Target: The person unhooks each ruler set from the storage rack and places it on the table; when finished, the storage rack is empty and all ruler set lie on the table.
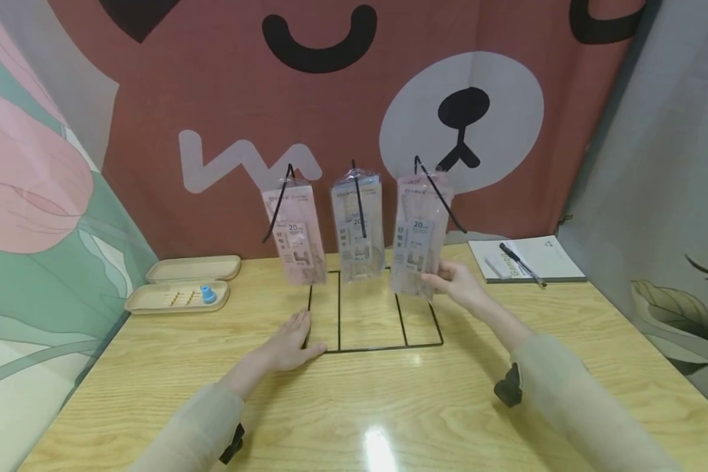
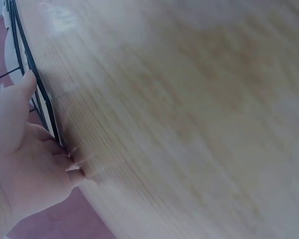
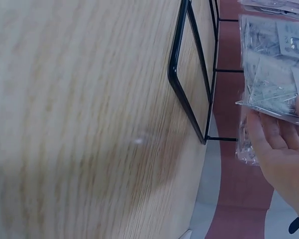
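Observation:
A black wire display rack stands on the table, its base frame (image 1: 383, 347) lying flat. From its three prongs hang clear plastic packets of ruler sets: a pink packet (image 1: 299, 249) at left, a blue packet (image 1: 356, 262) in the middle, and a pink-edged packet (image 1: 414, 242) at right. My right hand (image 1: 461, 286) pinches the lower right edge of the right packet, thumb in front and fingers behind, as the right wrist view also shows. My left hand (image 1: 288, 344) lies with extended fingers at the base's front left corner, thumb against the wire.
Two beige trays (image 1: 179, 301) sit at the back left, the nearer holding a blue cap-like piece (image 1: 208, 294) and small brown sticks. At the back right lie a notebook (image 1: 557, 259), a pen (image 1: 522, 263) and a white eraser-like block (image 1: 498, 267). A printed curtain (image 1: 224, 85) hangs behind.

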